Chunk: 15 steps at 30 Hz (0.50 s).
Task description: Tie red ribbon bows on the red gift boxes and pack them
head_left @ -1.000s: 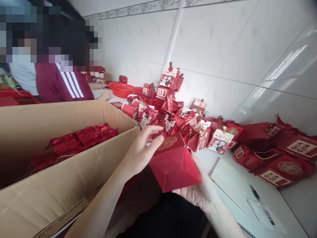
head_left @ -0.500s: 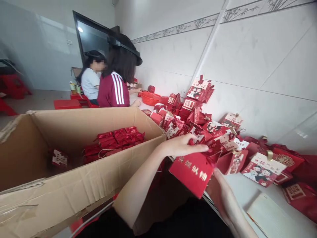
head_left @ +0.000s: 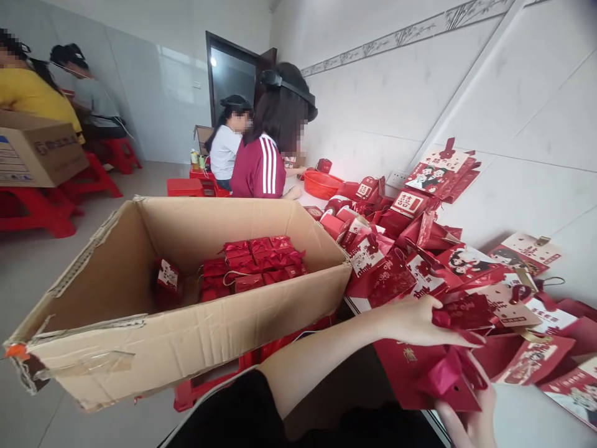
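A red gift box (head_left: 401, 382) with gold lettering and a pink-red ribbon bow is tilted over the table's front edge. My right hand (head_left: 471, 420) grips its lower right corner, thumb in front and fingers behind. Across the box's upper edge lies my left hand (head_left: 413, 320), its fingers bent around a red part near the top, with one finger stretched toward the bow. The left palm hides some of the box. Just beyond both hands, the pile of red and white wedding gift boxes (head_left: 424, 277) covers the table.
At my left stands a large open cardboard carton (head_left: 200, 333) holding rows of red ribboned boxes (head_left: 254, 258) and one loose box (head_left: 168, 280). A red plastic basket (head_left: 323, 185) sits farther along the table. Several co-workers sit nearby, one in a maroon striped jacket (head_left: 261, 165).
My view has swung left, so the carton and co-workers appear farther right. The gift box has turned in my hands, bringing its ribbon bow into view.
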Tool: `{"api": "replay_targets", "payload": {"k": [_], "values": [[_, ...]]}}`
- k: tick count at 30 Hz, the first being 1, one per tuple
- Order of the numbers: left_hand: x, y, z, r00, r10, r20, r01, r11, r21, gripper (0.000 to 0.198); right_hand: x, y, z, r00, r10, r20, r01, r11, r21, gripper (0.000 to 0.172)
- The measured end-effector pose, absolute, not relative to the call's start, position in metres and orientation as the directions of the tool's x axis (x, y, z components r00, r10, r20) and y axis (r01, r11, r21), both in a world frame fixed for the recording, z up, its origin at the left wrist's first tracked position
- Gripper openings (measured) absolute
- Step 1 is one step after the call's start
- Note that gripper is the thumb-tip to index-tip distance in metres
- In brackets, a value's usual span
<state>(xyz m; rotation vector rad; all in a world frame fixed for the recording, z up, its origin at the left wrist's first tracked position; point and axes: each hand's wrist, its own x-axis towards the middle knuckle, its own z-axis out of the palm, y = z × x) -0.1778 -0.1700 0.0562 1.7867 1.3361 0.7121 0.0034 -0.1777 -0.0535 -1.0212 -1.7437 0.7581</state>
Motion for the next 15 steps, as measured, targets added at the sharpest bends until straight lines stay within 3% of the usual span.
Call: {"api": "replay_targets", "payload": {"k": [3, 6, 10, 15], "values": [[-0.186, -0.166, 0.077, 0.397, 0.908, 0.136, 0.486, -0.333, 0.808, 0.074, 0.005, -0.169, -0.014, -0.188, 0.848, 0.495, 0.432, 0.524, -0.734, 0.082], [-0.203, -0.163, 0.097, 0.592, 0.776, 0.218, 0.446, -0.541, 0.713, 0.095, 0.014, -0.156, 0.02, -0.285, 0.736, 0.614, 0.456, 0.668, -0.588, 0.083], [-0.221, -0.157, 0.116, 0.66, 0.703, 0.265, 0.462, -0.658, 0.595, 0.115, 0.025, -0.147, 0.047, -0.424, 0.627, 0.654, 0.439, 0.774, -0.457, 0.078], [-0.212, -0.15, 0.139, 0.654, 0.656, 0.377, 0.482, -0.745, 0.46, 0.107, 0.023, -0.144, 0.071, -0.475, 0.462, 0.749, 0.442, 0.861, -0.25, 0.08]]}}
